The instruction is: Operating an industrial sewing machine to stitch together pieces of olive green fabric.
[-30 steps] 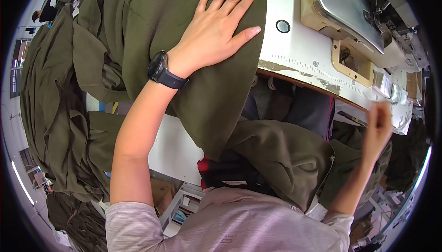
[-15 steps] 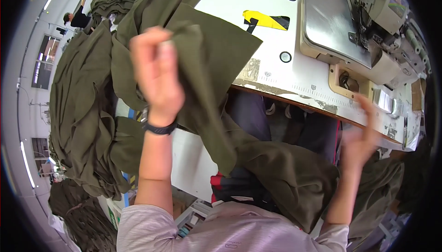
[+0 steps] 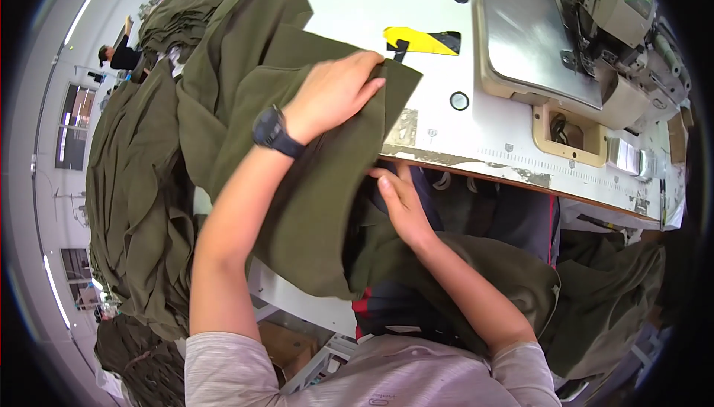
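Observation:
An olive-green fabric panel (image 3: 309, 214) hangs over the near left edge of the table, with another olive piece (image 3: 294, 44) lying under its top. My left hand (image 3: 331, 98), wearing a dark watch (image 3: 277, 130) on its wrist, is closed on the panel's upper right edge. Lower down, my right hand (image 3: 405, 210) pinches the same panel's right edge just in front of the table edge; some of its fingertips are hidden. More olive cloth (image 3: 483, 266) lies across my lap.
An industrial sewing machine (image 3: 602, 57) with a metal plate (image 3: 532, 28) stands at the right of the white table (image 3: 439, 124). Yellow-and-black tape (image 3: 420, 40) sticks to the tabletop. Big heaps of olive cloth (image 3: 137, 199) are at left. A person (image 3: 123, 56) works far off.
My left hand has come right and down onto the panel's edge, and the panel has spread out flatter. My right hand has moved left from near the machine to the cloth.

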The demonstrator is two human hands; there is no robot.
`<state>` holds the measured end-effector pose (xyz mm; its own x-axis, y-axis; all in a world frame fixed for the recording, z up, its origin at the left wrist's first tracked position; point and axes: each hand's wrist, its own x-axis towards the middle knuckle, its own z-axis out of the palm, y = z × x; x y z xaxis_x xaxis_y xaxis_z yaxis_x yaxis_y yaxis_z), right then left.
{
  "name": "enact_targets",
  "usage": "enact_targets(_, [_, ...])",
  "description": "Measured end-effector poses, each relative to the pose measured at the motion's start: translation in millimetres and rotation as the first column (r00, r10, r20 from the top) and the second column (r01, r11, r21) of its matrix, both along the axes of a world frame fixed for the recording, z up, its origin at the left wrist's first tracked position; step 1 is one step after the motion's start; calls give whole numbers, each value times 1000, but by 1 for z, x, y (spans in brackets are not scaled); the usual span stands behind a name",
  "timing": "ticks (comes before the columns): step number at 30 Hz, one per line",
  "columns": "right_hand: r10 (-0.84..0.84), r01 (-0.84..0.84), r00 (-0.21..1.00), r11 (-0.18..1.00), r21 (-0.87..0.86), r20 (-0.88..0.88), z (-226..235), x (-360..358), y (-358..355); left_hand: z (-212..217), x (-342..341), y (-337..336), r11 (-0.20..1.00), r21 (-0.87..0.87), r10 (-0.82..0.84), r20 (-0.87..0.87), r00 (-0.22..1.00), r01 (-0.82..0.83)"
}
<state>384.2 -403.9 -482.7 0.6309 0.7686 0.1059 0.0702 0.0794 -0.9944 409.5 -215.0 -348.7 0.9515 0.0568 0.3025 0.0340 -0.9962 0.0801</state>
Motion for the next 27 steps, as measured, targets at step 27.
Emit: enact_targets(27, [15,-15,966,1000,2,-257,66,62,-211,65,83,-161,993,-19,-114,36,993,114])
